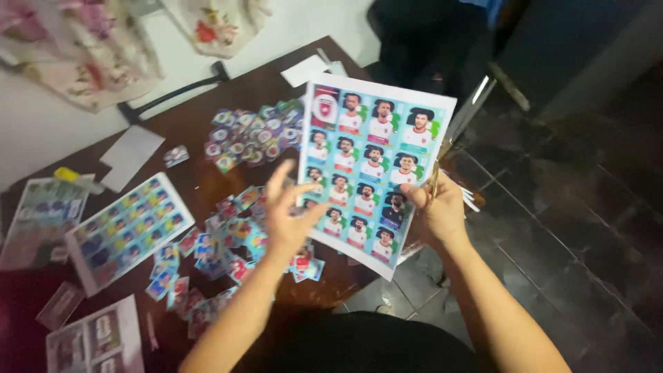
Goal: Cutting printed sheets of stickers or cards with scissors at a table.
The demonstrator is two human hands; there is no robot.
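Above the table's right edge, held up in the air:
- table (207,103), brown, strewn with cut stickers (228,228)
- sticker sheet (369,162), upright, printed with portraits
- right hand (435,211), fingers pinching the sheet's right edge, along with scissors (434,181)
- left hand (290,214), fingers spread, thumb at the sheet's left edge

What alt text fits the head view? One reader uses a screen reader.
Two hands hold up a printed sheet of portrait stickers: left hand open-fingered at its left edge, right hand gripping its right edge with scissors. Cut stickers and another sheet lie on the dark wooden table.
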